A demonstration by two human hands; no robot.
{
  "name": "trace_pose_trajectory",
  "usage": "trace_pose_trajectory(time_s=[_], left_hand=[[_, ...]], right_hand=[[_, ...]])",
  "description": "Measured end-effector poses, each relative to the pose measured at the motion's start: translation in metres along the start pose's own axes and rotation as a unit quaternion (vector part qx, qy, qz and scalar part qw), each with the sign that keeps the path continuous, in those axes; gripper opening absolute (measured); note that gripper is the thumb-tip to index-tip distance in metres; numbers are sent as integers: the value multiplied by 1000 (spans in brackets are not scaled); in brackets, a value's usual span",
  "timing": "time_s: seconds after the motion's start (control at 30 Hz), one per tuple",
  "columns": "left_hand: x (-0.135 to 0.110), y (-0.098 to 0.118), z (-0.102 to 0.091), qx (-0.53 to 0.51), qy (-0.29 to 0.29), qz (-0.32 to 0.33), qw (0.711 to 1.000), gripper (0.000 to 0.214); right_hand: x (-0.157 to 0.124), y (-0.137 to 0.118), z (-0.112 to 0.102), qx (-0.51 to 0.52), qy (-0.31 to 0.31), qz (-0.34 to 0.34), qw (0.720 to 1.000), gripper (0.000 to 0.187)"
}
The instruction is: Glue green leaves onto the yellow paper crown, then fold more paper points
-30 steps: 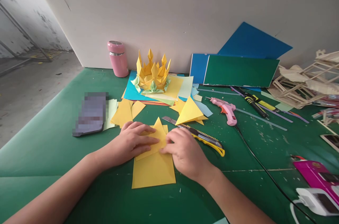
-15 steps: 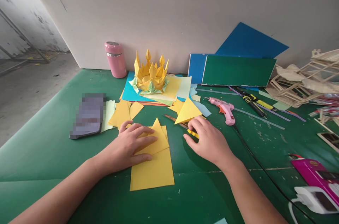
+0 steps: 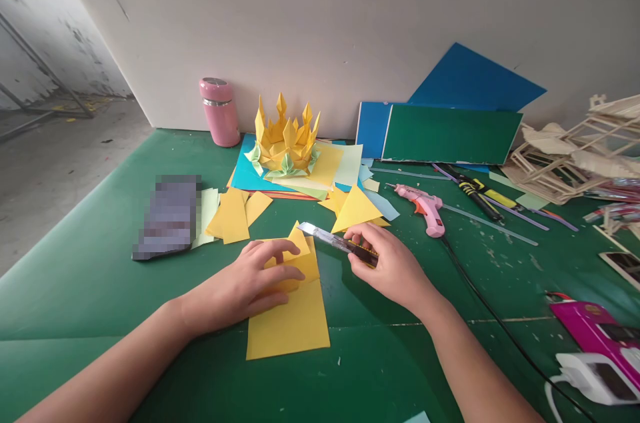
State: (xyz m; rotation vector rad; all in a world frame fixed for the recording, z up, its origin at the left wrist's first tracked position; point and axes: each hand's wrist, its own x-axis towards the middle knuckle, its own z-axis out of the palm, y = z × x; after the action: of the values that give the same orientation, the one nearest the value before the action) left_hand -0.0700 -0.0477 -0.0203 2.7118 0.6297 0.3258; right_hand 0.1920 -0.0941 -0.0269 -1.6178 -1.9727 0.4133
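Note:
A utility knife with a silvery blade and dark handle is gripped in my right hand. Its blade points left, and its tip is over the upper edge of a yellow paper sheet. My left hand rests on the sheet's folded upper part, fingers stretched and apart, holding nothing. Part of the fold is hidden under those fingers. Just beyond the knife lies a folded yellow paper triangle on other yellow pieces. Cut yellow papers lie beyond my left hand.
A yellow paper crown stands on coloured sheets at the back, beside a pink flask. To the right are a pink glue gun with a black cord, pliers and a magenta device. A blurred-out dark object lies left.
My right hand has picked up the utility knife from beside the triangle, and its blade now reaches the sheet's upper edge. The left hand's fingers have lifted and curled slightly.

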Motion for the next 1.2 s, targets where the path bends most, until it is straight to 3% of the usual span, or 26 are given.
trace_pose_trajectory(time_s=[0.23,0.43,0.63,0.87,1.2], left_hand=[[1,-3,1,20,2,18,1000,21],[2,-7,4,23,-3,4,1000,28],[3,-8,5,5,-17,-11,1000,26],[0,-15,8,0,-34,9,999,45],[2,-12,2,-59,-49,-50,996,36]], right_hand=[[0,-3,-1,-5,-76,-70,995,26],[-2,-6,-2,-13,-111,-95,989,17],[-1,-3,3,-18,-95,-104,990,22],[-1,3,7,-14,-81,-126,989,27],[-2,9,6,9,-95,-131,987,23]])
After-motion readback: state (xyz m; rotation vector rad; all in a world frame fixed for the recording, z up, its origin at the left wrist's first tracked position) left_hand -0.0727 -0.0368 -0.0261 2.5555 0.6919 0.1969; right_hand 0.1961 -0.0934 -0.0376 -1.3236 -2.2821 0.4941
